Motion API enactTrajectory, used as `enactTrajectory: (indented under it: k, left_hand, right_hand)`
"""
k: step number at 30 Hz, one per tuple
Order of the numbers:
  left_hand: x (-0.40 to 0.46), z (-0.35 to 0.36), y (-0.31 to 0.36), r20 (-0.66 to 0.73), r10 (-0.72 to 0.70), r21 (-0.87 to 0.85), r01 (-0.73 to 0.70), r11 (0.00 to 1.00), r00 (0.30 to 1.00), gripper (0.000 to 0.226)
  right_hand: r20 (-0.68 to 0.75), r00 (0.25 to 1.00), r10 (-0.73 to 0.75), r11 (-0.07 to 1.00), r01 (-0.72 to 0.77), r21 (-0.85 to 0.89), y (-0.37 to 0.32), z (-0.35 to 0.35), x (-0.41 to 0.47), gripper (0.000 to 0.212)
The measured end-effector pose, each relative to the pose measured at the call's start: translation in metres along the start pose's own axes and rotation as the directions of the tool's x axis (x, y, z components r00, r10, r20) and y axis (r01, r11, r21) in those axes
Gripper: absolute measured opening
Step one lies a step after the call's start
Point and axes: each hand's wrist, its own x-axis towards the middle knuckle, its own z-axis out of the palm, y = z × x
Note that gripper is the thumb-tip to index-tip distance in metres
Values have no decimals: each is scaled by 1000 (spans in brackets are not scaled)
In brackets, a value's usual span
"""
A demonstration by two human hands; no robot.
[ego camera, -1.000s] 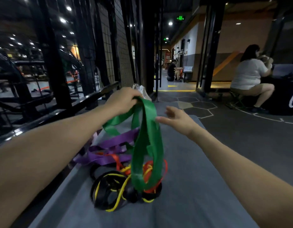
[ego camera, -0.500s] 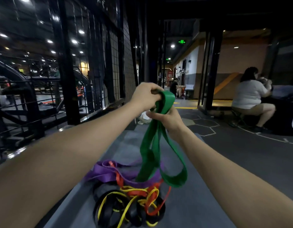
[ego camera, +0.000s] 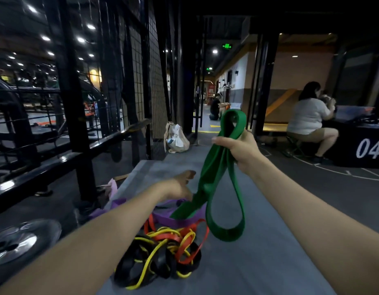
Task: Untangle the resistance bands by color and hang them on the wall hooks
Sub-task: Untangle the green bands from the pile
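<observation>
The right hand [ego camera: 237, 149] grips the green band [ego camera: 216, 177] near its top, raised so that the loops hang free of the pile. One lower strand reaches down to the purple band [ego camera: 175, 220]; whether it is caught there cannot be told. The left hand [ego camera: 180, 186], fingers relaxed and holding nothing, hovers over that junction, probably to free it. The red, yellow and black bands [ego camera: 163, 252] lie knotted on the grey table [ego camera: 258, 262]. No wall hooks are visible.

Dim hall, ceiling spotlights, wide-angle edge distortion
</observation>
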Motion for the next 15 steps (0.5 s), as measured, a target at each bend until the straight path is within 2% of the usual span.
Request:
enactTrajectory:
  k: [3, 7, 9, 10, 12, 15]
  left_hand:
    - [8, 25, -8, 78, -38, 6, 37, 999, 996, 84]
    - [13, 52, -14, 88, 25, 54, -30, 998, 996, 57]
    - [14, 63, -16, 82, 54, 100, -63, 993, 995, 53]
    - [15, 68, -18, 61, 61, 126, -68, 990, 996, 57]
    - [20, 75, -21, -18, 89, 71, -88, 994, 996, 63]
    - [35, 82, -27, -148, 132, 12, -131, 991, 980, 56]
  right_hand:
    - [-15, 1000, 0, 1000, 0, 29, -2, -17, -1, 33]
    - [-32, 999, -7, 1000, 8, 30, -4, -46, 0, 45]
    - [-58, 998, -16, 999, 18, 29, -3, -58, 2, 48]
    - [-68, 997, -21, 999, 24, 40, -2, -64, 4, 48]
    - [-68, 997, -25, 997, 30, 69, 0, -73, 6, 49]
    - [-37, 999, -13, 995, 17, 101, 3, -82, 7, 48]
